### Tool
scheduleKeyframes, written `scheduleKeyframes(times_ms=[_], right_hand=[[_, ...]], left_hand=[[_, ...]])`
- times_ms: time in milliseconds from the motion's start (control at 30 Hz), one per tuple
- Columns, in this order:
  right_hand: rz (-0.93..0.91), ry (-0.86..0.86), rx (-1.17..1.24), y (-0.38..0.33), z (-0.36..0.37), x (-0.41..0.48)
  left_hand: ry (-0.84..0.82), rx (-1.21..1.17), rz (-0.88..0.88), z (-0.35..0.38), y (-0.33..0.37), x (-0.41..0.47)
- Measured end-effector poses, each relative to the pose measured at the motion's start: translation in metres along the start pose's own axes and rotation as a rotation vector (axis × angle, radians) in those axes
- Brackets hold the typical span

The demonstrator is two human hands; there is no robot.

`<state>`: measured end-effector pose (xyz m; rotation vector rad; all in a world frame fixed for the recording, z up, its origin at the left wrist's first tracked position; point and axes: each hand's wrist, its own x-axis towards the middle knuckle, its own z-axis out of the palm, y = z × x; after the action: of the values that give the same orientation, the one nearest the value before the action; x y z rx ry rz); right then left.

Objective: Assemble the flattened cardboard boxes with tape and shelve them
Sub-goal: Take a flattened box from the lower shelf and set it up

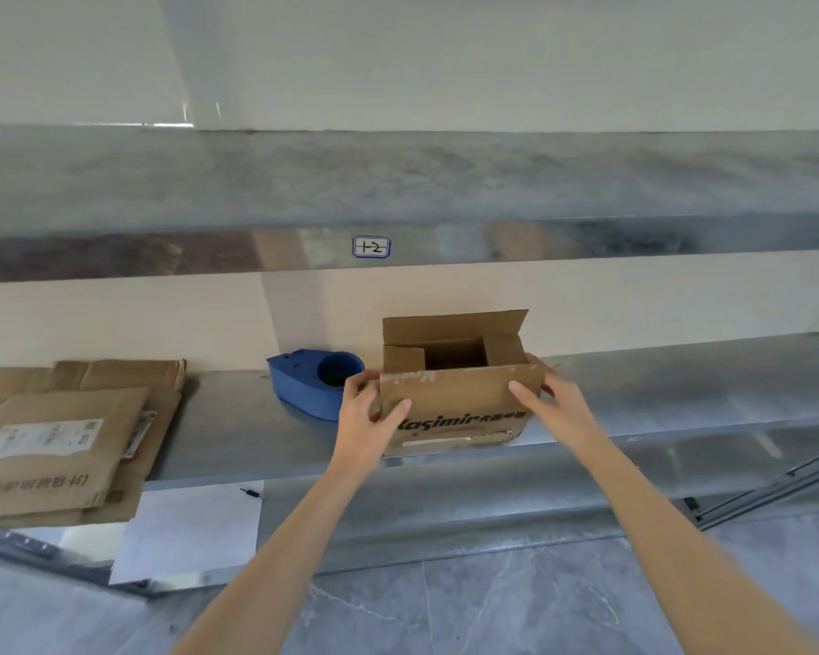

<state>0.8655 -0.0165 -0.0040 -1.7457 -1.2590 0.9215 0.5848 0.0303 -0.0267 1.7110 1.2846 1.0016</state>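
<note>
Cardboard box [459,399] in grip of left hand [367,418], right hand [552,401]; blue dispenser [303,385] beside; flattened boxes [58,442] left.

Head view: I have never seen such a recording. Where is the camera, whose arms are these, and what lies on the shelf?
There is no machine here. A person wears the camera on the head, so it looks forward and down along their own arms. The left hand and right hand hold the sides of an open cardboard box standing on the metal shelf. Left of it lie a blue tape dispenser and a stack of flattened boxes.
</note>
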Motion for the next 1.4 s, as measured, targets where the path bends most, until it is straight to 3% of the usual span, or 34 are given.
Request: scheduleKeyframes(times_ms=[200,367,633,867,1033,1233,1400], right_hand=[[-0.044,0.095,-0.048,0.001,-0.007,0.017],[-0.136,0.073,-0.127,0.000,-0.013,0.027],[-0.266,-0.030,-0.244,-0.004,-0.016,0.043],[-0.332,0.025,-0.367,-0.004,-0.016,0.045],[-0.294,-0.038,-0.267,-0.005,-0.021,0.048],[-0.367,-0.063,-0.467,0.002,-0.021,0.047],[-0.456,0.041,-0.618,0.001,-0.007,0.044]], left_hand=[[0.087,0.036,-0.052,0.002,-0.002,0.008],[0.074,-0.026,-0.037,-0.002,0.000,0.016],[-0.073,0.319,0.191,-0.011,0.010,0.035],[-0.060,0.429,0.229,-0.015,0.012,0.040],[-0.089,0.449,0.161,-0.019,0.014,0.042],[-0.080,0.514,0.216,-0.014,0.008,0.036],[-0.064,0.473,0.193,-0.008,0.005,0.029]])
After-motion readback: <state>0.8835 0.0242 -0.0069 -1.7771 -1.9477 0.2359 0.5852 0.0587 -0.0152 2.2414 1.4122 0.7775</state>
